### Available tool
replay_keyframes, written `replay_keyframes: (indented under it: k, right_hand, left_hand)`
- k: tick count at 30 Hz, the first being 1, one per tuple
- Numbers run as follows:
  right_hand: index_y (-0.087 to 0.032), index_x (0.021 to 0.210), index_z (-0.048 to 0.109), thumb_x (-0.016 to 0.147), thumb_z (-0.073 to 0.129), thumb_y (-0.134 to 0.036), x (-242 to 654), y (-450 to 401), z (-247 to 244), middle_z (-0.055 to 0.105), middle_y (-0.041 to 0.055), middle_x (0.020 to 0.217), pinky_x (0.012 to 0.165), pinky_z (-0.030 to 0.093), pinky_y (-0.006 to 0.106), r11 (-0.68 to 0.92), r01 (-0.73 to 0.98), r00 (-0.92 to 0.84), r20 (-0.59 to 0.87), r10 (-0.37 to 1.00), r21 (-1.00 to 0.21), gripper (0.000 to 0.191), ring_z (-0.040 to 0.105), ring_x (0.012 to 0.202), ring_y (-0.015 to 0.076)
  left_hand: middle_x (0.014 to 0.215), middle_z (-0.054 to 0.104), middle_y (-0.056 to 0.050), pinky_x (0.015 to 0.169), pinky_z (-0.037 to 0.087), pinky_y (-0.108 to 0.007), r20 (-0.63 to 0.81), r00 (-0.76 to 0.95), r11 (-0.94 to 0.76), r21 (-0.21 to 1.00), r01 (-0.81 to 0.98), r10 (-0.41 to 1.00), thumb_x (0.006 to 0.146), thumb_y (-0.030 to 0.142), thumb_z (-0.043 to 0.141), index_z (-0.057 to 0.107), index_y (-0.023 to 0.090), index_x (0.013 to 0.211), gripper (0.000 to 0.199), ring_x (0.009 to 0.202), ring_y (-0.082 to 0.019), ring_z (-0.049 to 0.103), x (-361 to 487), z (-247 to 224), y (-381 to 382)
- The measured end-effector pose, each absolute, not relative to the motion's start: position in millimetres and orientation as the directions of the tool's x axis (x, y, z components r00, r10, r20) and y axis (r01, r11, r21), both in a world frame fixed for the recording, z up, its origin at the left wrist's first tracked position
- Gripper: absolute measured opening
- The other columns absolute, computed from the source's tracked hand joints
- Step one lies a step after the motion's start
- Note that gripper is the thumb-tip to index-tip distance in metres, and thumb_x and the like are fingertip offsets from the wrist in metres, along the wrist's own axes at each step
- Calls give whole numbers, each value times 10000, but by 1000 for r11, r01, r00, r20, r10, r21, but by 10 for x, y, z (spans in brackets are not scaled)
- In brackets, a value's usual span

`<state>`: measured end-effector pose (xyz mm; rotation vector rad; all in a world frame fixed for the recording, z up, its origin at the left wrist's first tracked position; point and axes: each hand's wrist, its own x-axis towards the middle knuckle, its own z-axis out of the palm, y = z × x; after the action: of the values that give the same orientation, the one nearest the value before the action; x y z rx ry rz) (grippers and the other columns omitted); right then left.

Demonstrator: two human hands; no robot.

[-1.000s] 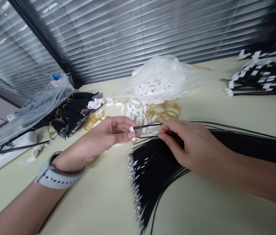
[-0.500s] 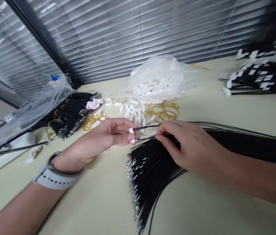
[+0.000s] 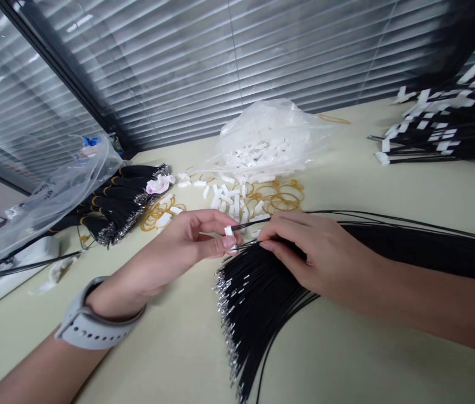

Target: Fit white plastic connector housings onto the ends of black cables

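Note:
My left hand (image 3: 189,241) pinches a small white connector housing (image 3: 229,231) between thumb and fingertips. Black wires (image 3: 251,225) run from the housing's upper part off to the right. Thumb and index finger of my right hand (image 3: 317,247) grip a thin black wire (image 3: 246,244), whose end meets the lower part of the housing; how deep it sits is hidden. Below my right hand a large fanned bundle of black wires (image 3: 263,297) lies on the table, its silvery metal terminals (image 3: 225,320) pointing left.
Loose white housings (image 3: 231,199) and yellow rubber bands (image 3: 279,196) lie behind my hands, before a clear plastic bag (image 3: 269,137) of housings. Tied black wire bundles (image 3: 115,202) and another plastic bag (image 3: 69,174) are at left. Wires with white connectors (image 3: 439,129) are piled at right.
My right hand has moved slightly left with the wire, closer to the housing. The metal tip seen at the housing before is now hidden. The view has shifted a little.

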<state>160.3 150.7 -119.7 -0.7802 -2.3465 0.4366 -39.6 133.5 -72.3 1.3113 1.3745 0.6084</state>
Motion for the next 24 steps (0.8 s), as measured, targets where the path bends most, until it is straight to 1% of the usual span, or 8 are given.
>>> replay_keyframes:
  k: [3,6,10,14,19,24]
  right_hand:
    - [-163,816,533,854,397,-141,1600,1515,-1184,538,-13,753,633,323,193,769,409,-641,445,625,-492,143,461,688,67]
    - [-173,852,542,856,402,-146,1603,1523,-1181,561,-20,781,640,337,192,763,417,-648,426,631,-494,143,482,698,66]
    - [-193,943,527,844,422,-134,1607,1530,-1191,589,-31,876,671,359,194,773,430,-643,443,625,-467,156,522,771,69]
    - [-196,970,521,843,421,-141,1610,1538,-1203,599,-24,875,648,365,199,774,443,-647,436,625,-453,171,533,749,77]
    - [-188,932,525,834,419,-127,1610,1528,-1187,599,-8,857,656,372,196,762,422,-634,441,635,-491,157,536,750,82]
    - [-181,813,501,810,430,-106,1604,1511,-1143,566,-37,733,592,347,166,721,396,-600,434,672,-569,102,492,641,54]
  left_hand:
    - [785,624,-2,648,451,-164,-348,177,260,884,389,921,671,253,669,581,176,909,266,695,-65,584,-382,-725,1319]
    - [788,619,5,650,443,-147,-347,183,255,883,394,920,675,261,665,588,184,910,259,700,-55,581,-387,-726,1320]
    - [772,619,11,640,435,-130,-338,202,238,886,398,919,674,261,667,598,186,901,249,685,-43,570,-411,-727,1338]
    - [755,621,12,649,438,-135,-340,202,241,887,394,918,673,242,666,600,189,902,245,685,-48,572,-428,-716,1357]
    - [774,631,5,656,447,-147,-347,212,255,895,366,914,666,223,671,592,180,900,251,687,-53,581,-443,-713,1366]
    - [771,624,11,657,443,-140,-351,224,258,897,359,909,675,222,664,588,180,911,252,685,-45,579,-452,-729,1368]
